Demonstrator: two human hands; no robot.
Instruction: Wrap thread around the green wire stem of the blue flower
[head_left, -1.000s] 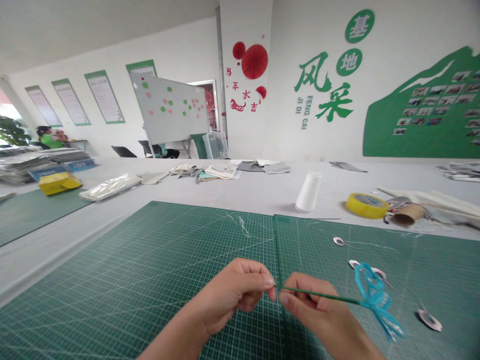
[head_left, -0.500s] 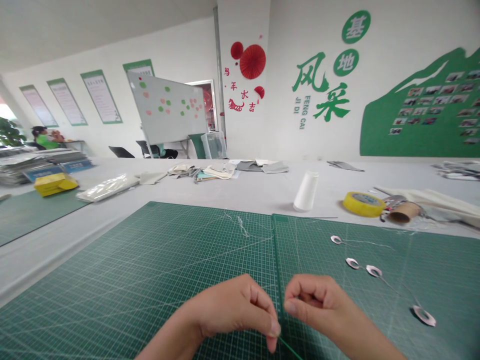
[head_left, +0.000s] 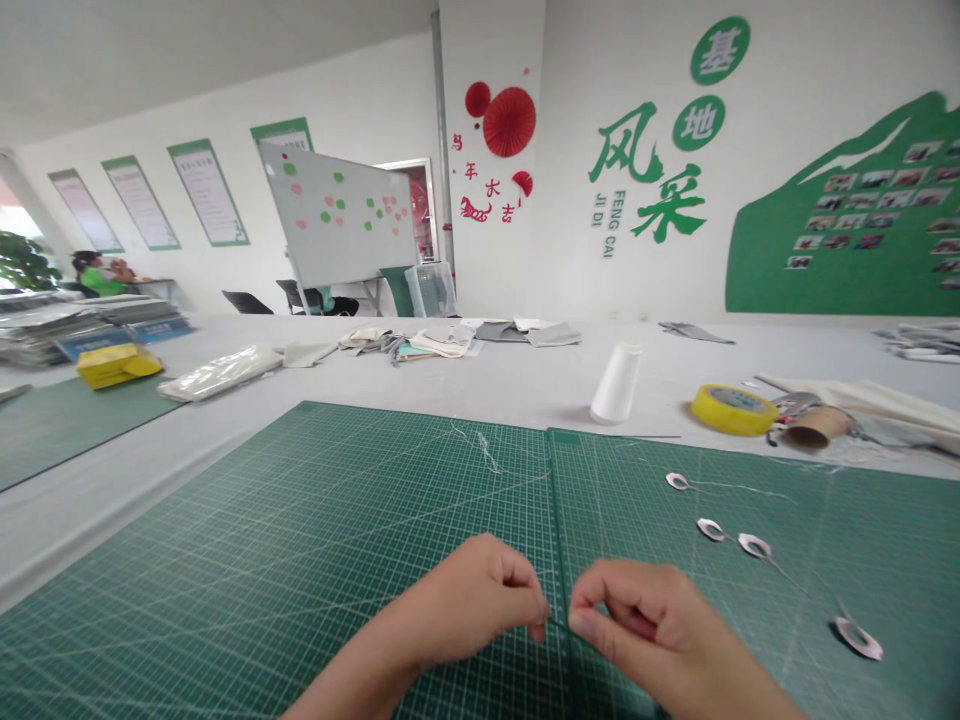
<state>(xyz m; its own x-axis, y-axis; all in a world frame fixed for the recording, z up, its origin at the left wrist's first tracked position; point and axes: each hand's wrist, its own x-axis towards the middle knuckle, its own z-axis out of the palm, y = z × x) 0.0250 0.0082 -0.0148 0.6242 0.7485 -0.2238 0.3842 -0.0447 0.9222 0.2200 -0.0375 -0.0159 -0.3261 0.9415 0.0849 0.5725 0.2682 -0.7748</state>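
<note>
Both my hands hover over the green cutting mats, close together near the seam. My left hand (head_left: 480,600) is closed in a pinch, thumb against fingers. Facing it, my right hand (head_left: 652,625) pinches too, its fingers curled. A faint, very thin strand seems to run between the fingertips, too fine to name. On the right cutting mat (head_left: 615,520) lie small pale rings with thin threads: one ring (head_left: 677,482) at the back, a pair with one ring (head_left: 754,546) on its right, and another ring (head_left: 858,638) nearest me. Loose white thread (head_left: 487,452) lies on the left cutting mat (head_left: 315,530).
Behind the mats stand a white thread cone (head_left: 617,382), a yellow tape roll (head_left: 733,409) and a cardboard tube (head_left: 819,427). Fabric scraps (head_left: 442,342), a plastic-wrapped pack (head_left: 223,373) and a yellow box (head_left: 118,365) lie farther off. A person (head_left: 97,275) sits at far left.
A green strand seen below my left fingertips earlier no longer shows there. My left hand has risen slightly, its fingertips now nearer my right fingertips. The view has shifted a little.
</note>
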